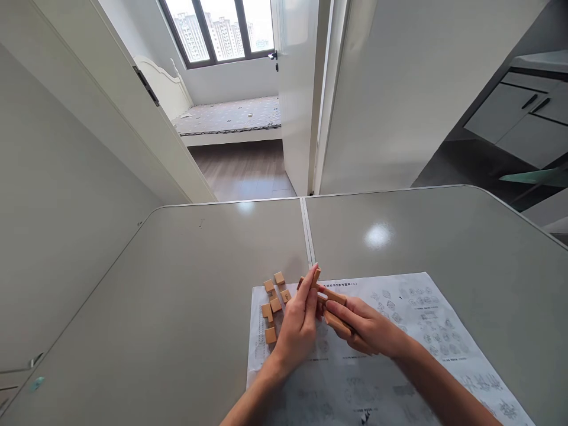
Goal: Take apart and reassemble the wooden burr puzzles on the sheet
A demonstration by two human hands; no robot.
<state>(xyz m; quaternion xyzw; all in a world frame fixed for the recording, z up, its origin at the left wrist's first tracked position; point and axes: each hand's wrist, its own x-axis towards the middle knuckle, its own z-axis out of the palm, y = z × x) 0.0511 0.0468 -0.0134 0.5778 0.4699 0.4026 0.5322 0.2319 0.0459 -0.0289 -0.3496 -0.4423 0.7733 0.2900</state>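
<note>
My left hand (298, 324) is closed around a wooden puzzle block (316, 278), whose end sticks up past the fingertips. My right hand (370, 326) grips another wooden puzzle block (333, 296), and a further wooden piece (338, 323) shows below its fingers. Both hands meet above a printed paper sheet (412, 337), and the pieces touch or nearly touch between them. Fingers hide how the pieces fit together. Left of my left hand lie several loose notched wooden blocks (270, 335), some on the sheet and one near its top edge (279, 278).
The grey table (199, 307) has a pale seam (306, 231) running away from me. Beyond its far edge are an open white door (299, 89), a bed (235, 115) and a window (217, 29). White cabinets (523, 118) stand at the right.
</note>
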